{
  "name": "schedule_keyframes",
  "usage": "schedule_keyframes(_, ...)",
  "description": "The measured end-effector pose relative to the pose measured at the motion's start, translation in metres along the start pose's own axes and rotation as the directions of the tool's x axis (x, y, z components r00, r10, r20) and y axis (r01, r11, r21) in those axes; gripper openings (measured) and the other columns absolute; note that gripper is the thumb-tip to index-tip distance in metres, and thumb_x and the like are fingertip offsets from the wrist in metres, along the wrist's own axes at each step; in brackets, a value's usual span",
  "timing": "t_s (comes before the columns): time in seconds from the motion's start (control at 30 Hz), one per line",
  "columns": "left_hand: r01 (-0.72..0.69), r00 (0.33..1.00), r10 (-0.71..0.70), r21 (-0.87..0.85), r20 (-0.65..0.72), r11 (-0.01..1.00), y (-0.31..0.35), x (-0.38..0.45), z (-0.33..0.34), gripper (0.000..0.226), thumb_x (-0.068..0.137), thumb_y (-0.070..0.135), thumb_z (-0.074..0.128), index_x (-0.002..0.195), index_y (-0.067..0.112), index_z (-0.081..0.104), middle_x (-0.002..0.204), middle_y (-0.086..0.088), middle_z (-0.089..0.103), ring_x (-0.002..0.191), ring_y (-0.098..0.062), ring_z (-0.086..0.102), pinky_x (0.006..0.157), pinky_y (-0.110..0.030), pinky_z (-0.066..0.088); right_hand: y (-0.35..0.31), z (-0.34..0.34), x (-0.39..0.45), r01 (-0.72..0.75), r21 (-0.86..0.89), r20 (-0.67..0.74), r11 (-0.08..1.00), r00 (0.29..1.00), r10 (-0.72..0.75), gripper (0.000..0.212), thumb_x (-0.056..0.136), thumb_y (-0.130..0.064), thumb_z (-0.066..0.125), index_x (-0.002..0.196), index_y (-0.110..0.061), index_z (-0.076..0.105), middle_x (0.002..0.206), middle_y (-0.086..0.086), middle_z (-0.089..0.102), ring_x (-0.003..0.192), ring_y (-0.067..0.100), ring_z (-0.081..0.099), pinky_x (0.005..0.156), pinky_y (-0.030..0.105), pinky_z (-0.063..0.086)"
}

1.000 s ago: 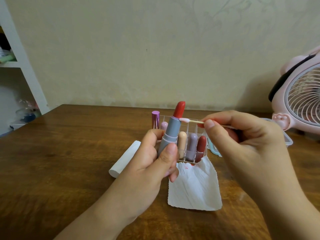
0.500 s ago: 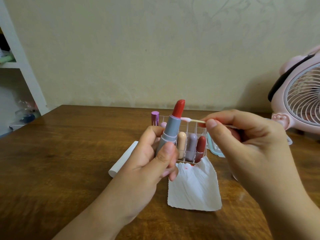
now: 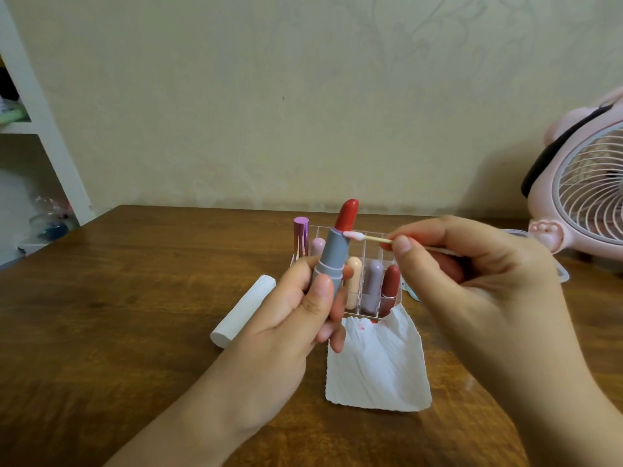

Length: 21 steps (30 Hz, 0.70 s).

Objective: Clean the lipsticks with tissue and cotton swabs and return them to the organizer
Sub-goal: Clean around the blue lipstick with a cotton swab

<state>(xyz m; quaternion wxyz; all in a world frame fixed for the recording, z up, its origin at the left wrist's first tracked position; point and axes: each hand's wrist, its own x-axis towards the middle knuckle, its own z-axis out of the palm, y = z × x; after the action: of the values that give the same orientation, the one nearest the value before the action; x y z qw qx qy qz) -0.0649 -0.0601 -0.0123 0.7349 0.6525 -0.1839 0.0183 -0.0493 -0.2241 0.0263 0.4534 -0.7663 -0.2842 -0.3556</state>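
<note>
At the far left stands a white shelf unit point(image 3: 43, 136) beside the wooden tabletop point(image 3: 118, 298). A white cap point(image 3: 242, 311) lies on its side on the wood, just left of the left hand point(image 3: 290, 318). That hand's grip is clamped round the grey tube of an open red lipstick point(image 3: 332, 257), held upright above the tabletop in front of the clear organizer point(image 3: 371, 264), where several capped lipsticks stand in their slots. A crumpled tissue point(image 3: 377, 365) with red smears lies just before the organizer. The right hand point(image 3: 472, 281) pinches a cotton swab point(image 3: 367, 237) between thumb and forefinger, its pink-stained tip touching the tube's rim below the red bullet. A pink fan point(image 3: 586, 197) stands at the far right.
</note>
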Motion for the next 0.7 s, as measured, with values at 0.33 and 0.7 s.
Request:
schedule_keyframes(0.33, 0.025, 1.000, -0.025, -0.073, 0.006, 0.997, 0.0028, 0.0002, 0.0011, 0.033, 0.080, 0.043, 0.052, 0.102, 0.020, 0.062, 0.069, 0.004, 0.049, 0.057, -0.008, 0.040, 0.060, -0.024, 0.046, 0.0019, -0.0014, 0.0011, -0.040, 0.013, 0.007, 0.999, 0.999, 0.040, 0.018, 0.080, -0.019, 0.061, 0.073, -0.035, 0.063, 0.055, -0.029, 0.054, 0.055, -0.007, 0.054, 0.051, 0.000, 0.034)
schedule_keyframes(0.7, 0.012, 1.000, -0.012, -0.065, 0.010, 0.998, 0.0038, 0.0003, 0.0021, 0.029, 0.078, 0.046, 0.051, 0.095, 0.027, 0.066, 0.068, 0.007, 0.048, 0.056, -0.006, 0.038, 0.059, -0.024, 0.045, -0.0008, -0.0015, 0.0009, -0.030, 0.057, 0.012, 0.998, 0.999, 0.030, 0.016, 0.080, -0.017, 0.062, 0.072, -0.032, 0.065, 0.050, -0.026, 0.051, 0.049, -0.005, 0.050, 0.049, 0.001, 0.033)
